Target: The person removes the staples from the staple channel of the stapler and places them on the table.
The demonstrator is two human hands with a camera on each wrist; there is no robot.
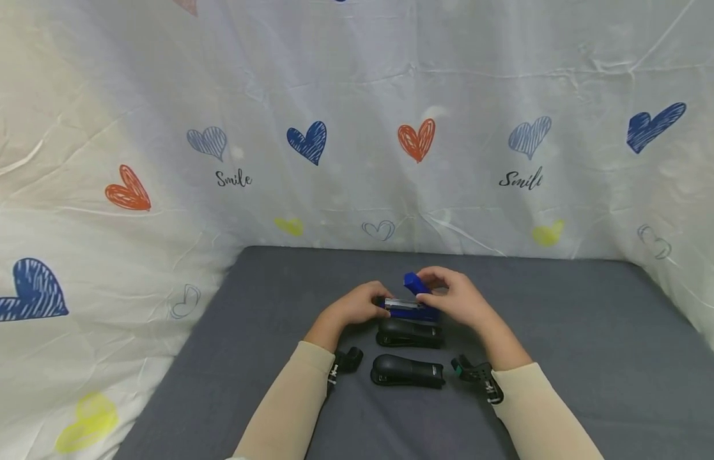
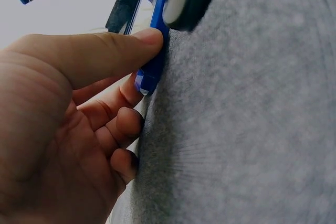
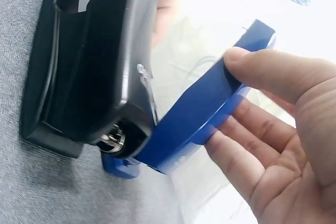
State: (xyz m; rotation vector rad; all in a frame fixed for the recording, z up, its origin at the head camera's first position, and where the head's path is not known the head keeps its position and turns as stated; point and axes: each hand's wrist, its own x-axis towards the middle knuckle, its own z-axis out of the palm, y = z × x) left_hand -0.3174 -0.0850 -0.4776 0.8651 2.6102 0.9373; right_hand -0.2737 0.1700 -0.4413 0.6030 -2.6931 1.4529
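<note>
A blue stapler (image 1: 413, 314) lies on the grey cloth with its top arm (image 1: 415, 283) lifted away from its base, baring the metal staple channel. My left hand (image 1: 361, 303) pinches the left end of the base between thumb and forefinger, which the left wrist view shows close up. With thumb and fingers, my right hand (image 3: 283, 129) grips the raised blue arm (image 3: 205, 103). Just in front of the blue stapler lies a black stapler (image 1: 410, 333). A second black stapler (image 1: 407, 372) lies nearer to me, between my forearms.
Grey cloth (image 1: 276, 319) covers the table. Behind it and on the left hangs a pale curtain (image 1: 357, 96) printed with hearts and the word "Smile". Black wrist cameras (image 1: 477, 377) are strapped to both forearms, close beside the nearer black stapler.
</note>
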